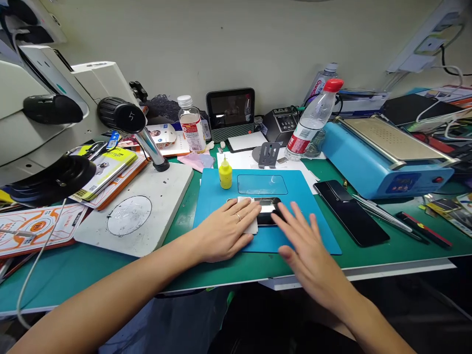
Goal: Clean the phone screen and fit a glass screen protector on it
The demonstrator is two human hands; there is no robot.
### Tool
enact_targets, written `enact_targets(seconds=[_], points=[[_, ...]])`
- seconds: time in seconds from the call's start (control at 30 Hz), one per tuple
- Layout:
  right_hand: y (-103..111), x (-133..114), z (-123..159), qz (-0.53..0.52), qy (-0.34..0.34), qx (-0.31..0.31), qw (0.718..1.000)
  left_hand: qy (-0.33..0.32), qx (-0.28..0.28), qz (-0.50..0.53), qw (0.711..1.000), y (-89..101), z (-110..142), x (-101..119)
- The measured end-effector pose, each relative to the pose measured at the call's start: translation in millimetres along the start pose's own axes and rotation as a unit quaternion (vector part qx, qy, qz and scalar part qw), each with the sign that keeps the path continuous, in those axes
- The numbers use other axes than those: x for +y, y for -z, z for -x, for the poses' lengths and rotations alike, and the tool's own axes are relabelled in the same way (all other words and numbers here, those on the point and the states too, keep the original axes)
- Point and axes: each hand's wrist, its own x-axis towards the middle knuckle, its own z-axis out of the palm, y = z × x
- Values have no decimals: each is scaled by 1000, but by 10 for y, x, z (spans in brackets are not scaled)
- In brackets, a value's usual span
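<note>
A dark phone screen point(272, 219) lies on the blue mat point(317, 233), partly covered. My left hand point(228, 228), a ring on one finger, lies flat over a folded white cloth or tissue point(253, 228) on the screen's left part. Above the right end hovers my right hand point(308, 250), fingers spread and holding nothing; whether its fingertips touch the screen I cannot tell. Behind them rests a clear glass panel point(262, 184) with a dark outline. A small yellow dropper bottle point(225, 174) stands upright on the mat beside that panel.
On the left are a microscope point(47, 132) and its pale base point(132, 216). A black phone point(350, 211), tweezers point(387, 216) and a blue heating plate machine point(387, 157) are on the right. Two bottles, a red-capped one point(311, 123) and a white-capped one point(191, 125), stand behind.
</note>
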Motion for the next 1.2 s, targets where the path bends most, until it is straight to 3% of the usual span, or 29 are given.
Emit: enact_targets(seconds=[0.1, 0.2, 0.57, 0.7, 1.0, 1.1, 1.2], points=[[101, 333, 188, -20, -36, 43, 998, 46, -37, -34, 998, -21, 9, 19], [127, 510, 257, -5, -54, 70, 996, 104, -48, -55, 992, 17, 48, 43], [-1, 506, 277, 103, -18, 97, 990, 161, -89, -74, 980, 120, 254, 280], [-24, 512, 283, 116, -12, 106, 988, 173, -84, -68, 979, 37, 55, 453], [-49, 546, 300, 98, 3, 128, 987, 175, -73, -77, 979, -217, -884, 916], [-56, 560, 305, 90, 4, 133, 987, 174, -54, -86, 979, -247, -936, 927], [-61, 554, 307, 91, 12, 135, 987, 182, -31, -88, 979, -222, -750, 871]])
